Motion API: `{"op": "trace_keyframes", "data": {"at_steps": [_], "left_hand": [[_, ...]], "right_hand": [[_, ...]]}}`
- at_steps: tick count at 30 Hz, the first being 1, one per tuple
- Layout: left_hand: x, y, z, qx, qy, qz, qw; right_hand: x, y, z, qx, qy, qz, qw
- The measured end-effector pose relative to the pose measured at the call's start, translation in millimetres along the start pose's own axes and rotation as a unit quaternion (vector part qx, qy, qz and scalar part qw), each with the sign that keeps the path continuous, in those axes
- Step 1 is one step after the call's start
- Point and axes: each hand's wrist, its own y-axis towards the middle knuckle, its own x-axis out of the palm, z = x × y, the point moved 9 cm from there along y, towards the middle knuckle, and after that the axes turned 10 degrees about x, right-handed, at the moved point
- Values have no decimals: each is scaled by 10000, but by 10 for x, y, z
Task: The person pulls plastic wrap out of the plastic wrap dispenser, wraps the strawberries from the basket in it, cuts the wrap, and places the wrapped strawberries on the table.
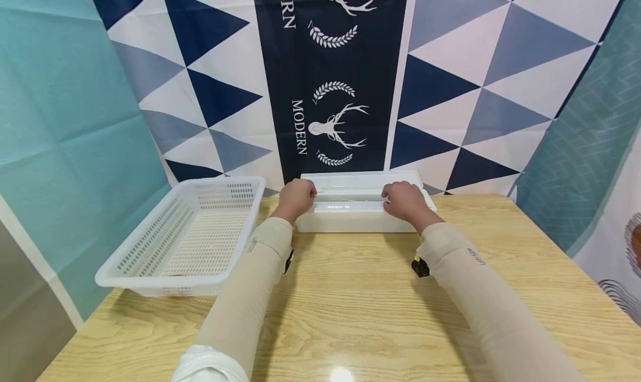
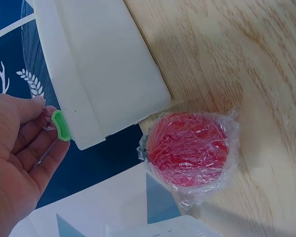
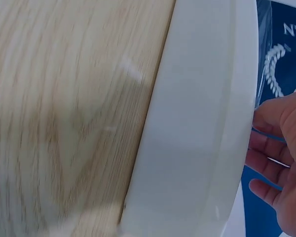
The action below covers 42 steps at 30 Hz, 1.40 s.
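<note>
Clear film (image 2: 39,74) spans btwn both hands, at the open white box (image 1: 355,222) near the table's (image 1: 350,293) far edge. L hand (image 1: 296,197) pinches film btwn thumb + fingers, right by green slider (image 2: 61,126) at box end. R hand (image 1: 405,200) pinches film too, twd other end. Plastic-wrapped red round item (image 2: 190,150) just beside box's L end; white basket (image 1: 165,282) further L.

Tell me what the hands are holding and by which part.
Clear film, at the white box: the left hand pinches the film's edge near the box's left end; the right hand apparently pinches it farther right.
</note>
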Motion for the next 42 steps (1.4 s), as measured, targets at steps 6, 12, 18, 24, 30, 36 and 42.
{"op": "trace_keyframes", "data": {"at_steps": [6, 12, 18, 24, 30, 36, 42], "left_hand": [[13, -19, -6, -16, -20, 11, 10000], [31, -21, -23, -42, -32, 29, 10000], [41, -20, -23, -38, -34, 7, 10000], [18, -11, -17, -6, 39, 60, 10000], [7, 5, -5, 54, 67, 121, 9999], [32, 9, -8, 48, 13, 102, 9999], [17, 2, 2, 80, 70, 159, 9998]], "right_hand": [[9, -24, 206, 141, -259, 104, 9995], [-2, -45, 321, 144, -229, 268, 9993], [-39, -73, 365, 108, 174, 367, 9991], [-36, -27, 245, -61, 600, 130, 9981], [-27, 44, 150, -46, 314, 87, 9995], [-37, 63, 124, -233, -60, 312, 9992], [-9, 64, 217, -142, -196, 400, 9989]]}}
